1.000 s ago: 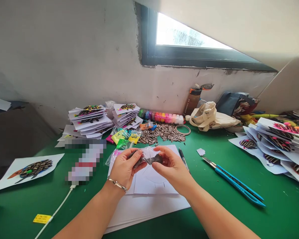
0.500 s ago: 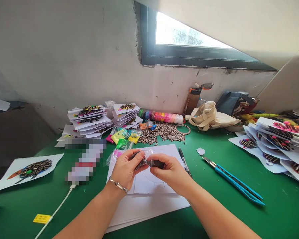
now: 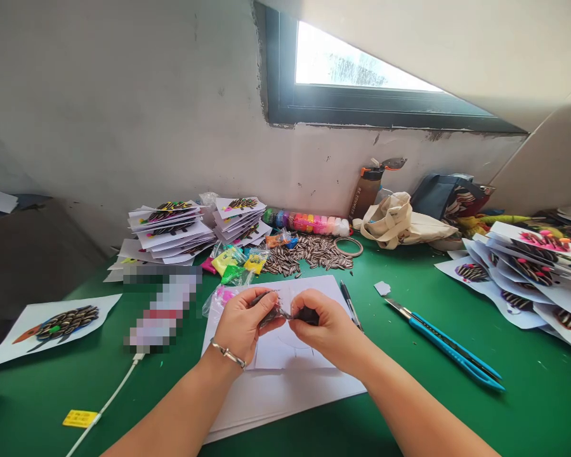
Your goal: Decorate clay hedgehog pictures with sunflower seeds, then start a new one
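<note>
Both my hands are closed on a small clear plastic bag with a dark lump inside, held just above a stack of white paper sheets. My left hand, with a metal bracelet on its wrist, pinches the bag's left end. My right hand pinches the right end, where the dark lump sits. The hands are nearly touching. A black pen lies on the paper's right edge, close to my right hand.
The green table holds a blue utility knife, a pile of striped sunflower seeds, small coloured bags, stacks of seed-picture cards, more cards at the right, a cloth bag, a bottle.
My hands have come closer together and dropped slightly toward the paper, bunching the plastic bag between them.
</note>
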The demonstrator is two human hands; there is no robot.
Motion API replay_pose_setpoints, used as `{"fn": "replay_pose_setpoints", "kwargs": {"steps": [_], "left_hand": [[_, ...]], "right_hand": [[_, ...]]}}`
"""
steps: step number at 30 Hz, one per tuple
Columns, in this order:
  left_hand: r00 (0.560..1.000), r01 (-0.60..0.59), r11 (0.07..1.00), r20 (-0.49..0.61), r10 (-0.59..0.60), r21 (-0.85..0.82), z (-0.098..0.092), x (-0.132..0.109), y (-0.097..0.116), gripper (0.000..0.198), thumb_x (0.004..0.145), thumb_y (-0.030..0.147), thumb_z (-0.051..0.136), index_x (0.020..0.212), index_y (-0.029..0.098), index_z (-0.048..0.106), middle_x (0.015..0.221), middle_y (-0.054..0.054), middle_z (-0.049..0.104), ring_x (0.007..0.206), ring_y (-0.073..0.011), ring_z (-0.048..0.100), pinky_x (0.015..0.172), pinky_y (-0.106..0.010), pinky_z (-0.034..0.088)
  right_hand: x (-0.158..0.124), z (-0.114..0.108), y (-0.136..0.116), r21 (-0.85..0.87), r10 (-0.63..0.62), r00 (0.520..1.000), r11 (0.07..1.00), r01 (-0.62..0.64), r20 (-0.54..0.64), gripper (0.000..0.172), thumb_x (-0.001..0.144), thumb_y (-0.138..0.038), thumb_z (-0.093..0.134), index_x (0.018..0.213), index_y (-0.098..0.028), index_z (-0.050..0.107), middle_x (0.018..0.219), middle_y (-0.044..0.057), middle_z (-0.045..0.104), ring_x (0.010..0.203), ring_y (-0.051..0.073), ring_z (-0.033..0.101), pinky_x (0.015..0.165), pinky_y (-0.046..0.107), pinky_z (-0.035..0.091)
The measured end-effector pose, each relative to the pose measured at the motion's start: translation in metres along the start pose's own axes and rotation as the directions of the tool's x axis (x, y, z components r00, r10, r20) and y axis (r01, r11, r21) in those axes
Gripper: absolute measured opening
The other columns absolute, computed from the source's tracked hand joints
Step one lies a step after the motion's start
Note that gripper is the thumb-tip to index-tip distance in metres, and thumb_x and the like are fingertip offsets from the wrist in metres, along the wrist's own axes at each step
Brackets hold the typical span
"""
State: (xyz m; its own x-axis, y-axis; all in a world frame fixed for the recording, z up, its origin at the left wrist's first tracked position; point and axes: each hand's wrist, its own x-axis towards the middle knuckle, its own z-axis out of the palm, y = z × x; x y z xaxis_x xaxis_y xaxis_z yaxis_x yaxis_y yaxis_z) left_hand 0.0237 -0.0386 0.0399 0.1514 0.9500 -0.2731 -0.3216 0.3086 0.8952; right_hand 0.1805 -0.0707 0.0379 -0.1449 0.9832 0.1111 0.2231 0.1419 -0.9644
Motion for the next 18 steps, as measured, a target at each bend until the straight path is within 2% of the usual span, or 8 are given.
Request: {"fn": "replay_pose_setpoints", "kwargs": {"steps": [3, 6, 11, 14, 18], "left_hand": [[0.999, -0.007, 1.000, -0.047, 0.006, -0.026, -0.004, 0.003, 0.002, 0.026, 0.059, 0.025, 0.081, 0.076, 0.015, 0.065, 0.064, 0.000, 0.063, 0.058, -0.0107, 0.058, 0.056, -0.027, 0.058], [0.999, 0.004, 0.999, -0.040, -0.006, -0.044, -0.005, 0.005, 0.003, 0.025, 0.060, 0.025, 0.080, 0.077, 0.015, 0.066, 0.068, -0.001, 0.065, 0.060, -0.0115, 0.060, 0.057, -0.028, 0.059], [0.997, -0.005, 0.998, -0.072, 0.001, -0.061, -0.007, 0.006, 0.005, 0.022, 0.062, 0.021, 0.079, 0.078, 0.014, 0.065, 0.069, -0.002, 0.065, 0.060, -0.0116, 0.061, 0.056, -0.026, 0.058], [0.993, -0.049, 0.995, -0.115, 0.039, -0.083, -0.012, 0.012, 0.009, 0.017, 0.066, 0.018, 0.075, 0.077, 0.013, 0.064, 0.071, -0.002, 0.065, 0.061, -0.0118, 0.062, 0.059, -0.028, 0.059], [0.967, -0.195, 0.976, -0.183, 0.176, -0.095, -0.025, 0.024, 0.019, 0.013, 0.072, 0.017, 0.070, 0.083, 0.015, 0.063, 0.079, -0.003, 0.065, 0.069, -0.0129, 0.064, 0.072, -0.034, 0.057]], "right_hand": [[0.000, -0.001, 0.000, 0.028, 0.028, 1.000, 0.999, -0.029, 0.008, 0.007, 0.070, -0.016, 0.057, 0.073, -0.021, 0.054, 0.067, -0.004, 0.051, 0.060, 0.010, 0.045, 0.053, 0.022, 0.036], [0.002, -0.003, -0.001, 0.179, 0.124, 0.992, 0.976, -0.125, 0.017, 0.006, 0.072, -0.021, 0.059, 0.077, -0.020, 0.055, 0.063, -0.003, 0.056, 0.060, 0.013, 0.053, 0.056, 0.025, 0.040], [0.008, -0.013, 0.001, 0.456, 0.236, 0.966, 0.875, -0.166, -0.102, 0.033, 0.072, -0.026, 0.064, 0.104, -0.018, 0.057, 0.073, 0.001, 0.063, 0.064, 0.015, 0.060, 0.066, 0.030, 0.047], [0.011, -0.019, 0.003, 0.539, 0.269, 0.957, 0.825, -0.171, -0.109, 0.028, 0.071, -0.030, 0.069, 0.094, -0.016, 0.060, 0.079, 0.003, 0.062, 0.065, 0.014, 0.060, 0.065, 0.029, 0.047], [0.011, -0.022, 0.005, 0.577, 0.265, 0.958, 0.802, -0.153, -0.114, 0.024, 0.071, -0.035, 0.070, 0.078, -0.016, 0.057, 0.070, -0.002, 0.056, 0.057, 0.009, 0.054, 0.059, 0.024, 0.044]]}}
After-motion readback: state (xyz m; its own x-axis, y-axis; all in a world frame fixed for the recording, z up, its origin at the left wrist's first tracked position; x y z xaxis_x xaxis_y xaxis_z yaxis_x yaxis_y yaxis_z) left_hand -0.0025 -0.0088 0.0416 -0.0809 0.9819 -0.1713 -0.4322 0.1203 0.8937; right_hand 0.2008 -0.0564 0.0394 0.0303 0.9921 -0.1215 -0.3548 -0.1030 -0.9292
